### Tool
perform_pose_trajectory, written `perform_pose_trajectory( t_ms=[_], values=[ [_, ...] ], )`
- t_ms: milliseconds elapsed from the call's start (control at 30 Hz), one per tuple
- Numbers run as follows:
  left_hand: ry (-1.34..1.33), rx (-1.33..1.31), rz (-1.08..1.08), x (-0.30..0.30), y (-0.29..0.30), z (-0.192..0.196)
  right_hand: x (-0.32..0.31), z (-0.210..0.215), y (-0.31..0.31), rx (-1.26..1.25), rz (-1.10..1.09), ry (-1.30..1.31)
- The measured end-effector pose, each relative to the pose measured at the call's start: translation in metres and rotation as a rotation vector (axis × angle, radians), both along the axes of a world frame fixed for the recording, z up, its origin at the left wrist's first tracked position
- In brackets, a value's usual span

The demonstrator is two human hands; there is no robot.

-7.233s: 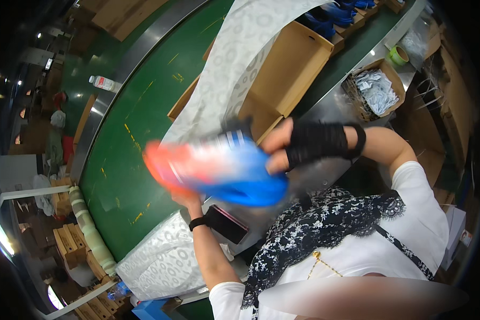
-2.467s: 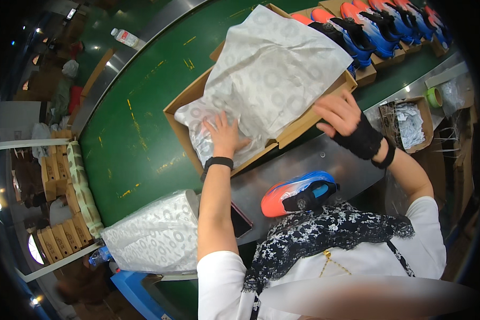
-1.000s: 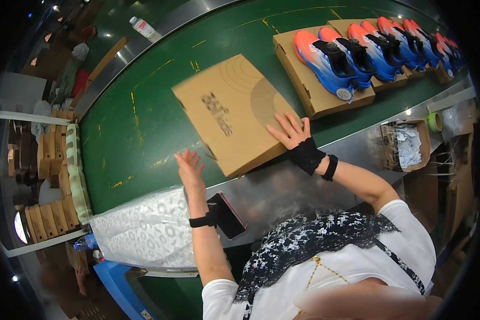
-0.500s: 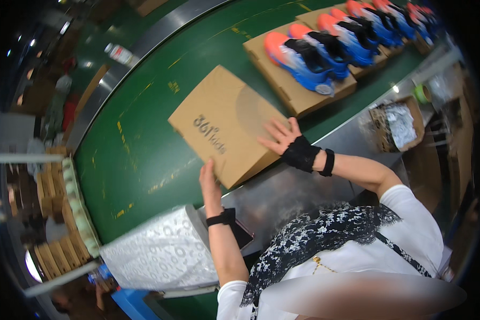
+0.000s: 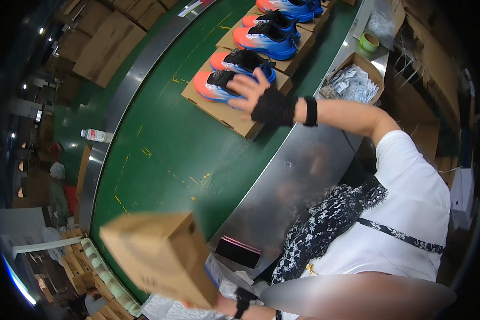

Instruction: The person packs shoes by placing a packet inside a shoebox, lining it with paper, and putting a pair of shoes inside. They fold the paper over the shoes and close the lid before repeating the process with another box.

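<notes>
At the lower left, a closed cardboard shoe box (image 5: 160,261) is tilted and blurred by motion. My left hand (image 5: 225,305) grips its near lower corner, and the box hides most of the fingers. My right hand (image 5: 258,101), in a black fingerless glove, reaches over the green belt (image 5: 165,176) with fingers spread. Beneath or beside those fingers is the nearest orange, white and blue sports shoe (image 5: 210,86). It and its mate lie on another cardboard box (image 5: 234,124); whether my fingertips touch the shoe I cannot tell.
More shoes (image 5: 266,41) on boxes line the belt farther off. A phone (image 5: 237,252) lies on the metal ledge (image 5: 282,176). Right of the belt are an open carton of small packets (image 5: 354,82) and a green tape roll (image 5: 368,42). A bottle (image 5: 95,135) stands at the left rim.
My left hand has carried the shoe box off the middle of the belt toward the lower left. My right hand has left that box and moved up to the nearest shoes. The view has turned.
</notes>
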State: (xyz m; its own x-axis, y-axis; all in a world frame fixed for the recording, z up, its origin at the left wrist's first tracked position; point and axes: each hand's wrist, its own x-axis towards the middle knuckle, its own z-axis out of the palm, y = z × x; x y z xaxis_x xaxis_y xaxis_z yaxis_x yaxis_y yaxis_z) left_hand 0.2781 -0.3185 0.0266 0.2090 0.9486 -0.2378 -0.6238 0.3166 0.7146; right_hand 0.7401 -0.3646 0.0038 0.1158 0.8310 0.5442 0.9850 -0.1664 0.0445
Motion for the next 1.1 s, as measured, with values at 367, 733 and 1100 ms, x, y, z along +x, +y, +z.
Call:
perform_pose_trajectory(
  t_ms=[367,733,1100],
  values=[
    [0.078,-0.266,0.625,-0.078,-0.042,-0.024,0.050,-0.023,0.016,-0.290,-0.184,0.217],
    [0.945,0.435,-0.276,0.105,0.022,-0.077,-0.107,-0.038,-0.039,-0.386,0.975,0.005],
    [1.258,0.621,-1.061,0.193,-0.001,-0.073,-0.053,-0.084,0.020,-0.206,0.050,0.036]
  ],
)
